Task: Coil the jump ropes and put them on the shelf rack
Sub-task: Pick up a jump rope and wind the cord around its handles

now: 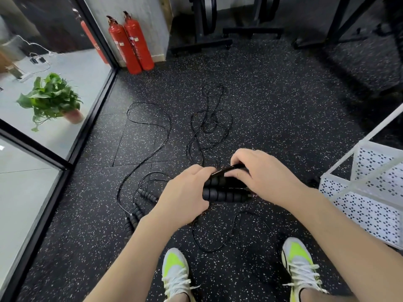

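Black foam, ribbed in soft rounded segments — that's the pair of handles point(225, 189) held side by side above the floor, and both hands are on them. The left hand point(185, 194) wraps its curled fingers round the near ends, while the right hand point(260, 171) curls over the far ends, thumb and fingers pinching a glossy black section on top. From the bundle a thin black cord point(218, 232) droops to the floor point(272, 88) in a loose loop between the two shoes point(175, 271), white with neon-yellow toes. More cords point(209, 123) sprawl ahead in tangled, wiry loops on the speckled black rubber, and another long cord point(150, 127) sweeps out to the left. Just left of the left wrist lie three more ribbed handles point(136, 211), close together on the floor. At the right edge stands the white shelf rack point(368, 205), perforated metal with a diamond pattern, near the right forearm. Farther back, two red fire extinguishers point(130, 44) lean against a grey wall, dark gym equipment frames point(207, 29) stand beyond, and a leafy potted plant point(51, 99) sits behind the glass partition on the left.
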`<state>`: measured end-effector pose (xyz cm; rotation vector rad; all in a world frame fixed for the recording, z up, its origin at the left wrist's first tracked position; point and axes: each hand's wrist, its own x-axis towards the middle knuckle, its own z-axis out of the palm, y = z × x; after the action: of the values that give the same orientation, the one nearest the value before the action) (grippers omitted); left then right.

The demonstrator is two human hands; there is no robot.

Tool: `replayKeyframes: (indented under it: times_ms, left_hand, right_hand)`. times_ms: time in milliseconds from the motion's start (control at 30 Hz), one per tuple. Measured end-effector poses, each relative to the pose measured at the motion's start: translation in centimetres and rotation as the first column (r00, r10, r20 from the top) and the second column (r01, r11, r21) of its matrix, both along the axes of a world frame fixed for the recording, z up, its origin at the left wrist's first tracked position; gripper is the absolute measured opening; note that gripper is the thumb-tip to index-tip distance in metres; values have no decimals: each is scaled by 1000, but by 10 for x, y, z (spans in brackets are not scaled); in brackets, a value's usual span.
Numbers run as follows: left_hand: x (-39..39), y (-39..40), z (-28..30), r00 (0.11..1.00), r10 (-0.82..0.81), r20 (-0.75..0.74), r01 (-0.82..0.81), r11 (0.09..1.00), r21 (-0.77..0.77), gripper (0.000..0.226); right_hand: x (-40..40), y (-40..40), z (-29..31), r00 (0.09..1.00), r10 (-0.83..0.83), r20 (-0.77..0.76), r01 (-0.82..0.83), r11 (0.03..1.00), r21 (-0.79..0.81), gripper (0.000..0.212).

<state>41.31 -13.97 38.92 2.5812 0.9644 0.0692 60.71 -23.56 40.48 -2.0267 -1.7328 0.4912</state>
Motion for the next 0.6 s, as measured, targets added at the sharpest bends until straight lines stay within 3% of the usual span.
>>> replayKeyframes:
  times_ms: [133,233,333,467,600]
  left_hand:
    - [-9,7,-1,989,79,127,-67,993,-96,65]
    - [-17,13,3,947,200,251,-169,976,-140,67]
    - [-18,12,9,892,307,332,-248,946,-207,69]
    - [-16,7,14,862,325,389,-240,938,-252,70]
    - [-18,9,15,909,249,335,-190,961,-200,67]
  right_hand:
    - [19,-5,-4,993,-57,-107,42,989,-143,40]
    - [26,-10,-8,981,-110,-158,95,991,-97,46]
    - [21,-9,-10,988,-50,-149,46,998,-29,68]
    - [9,-5,-11,911,-32,-411,45,999,20,81]
    - [7,-5,-15,903,-32,-429,54,998,39,65]
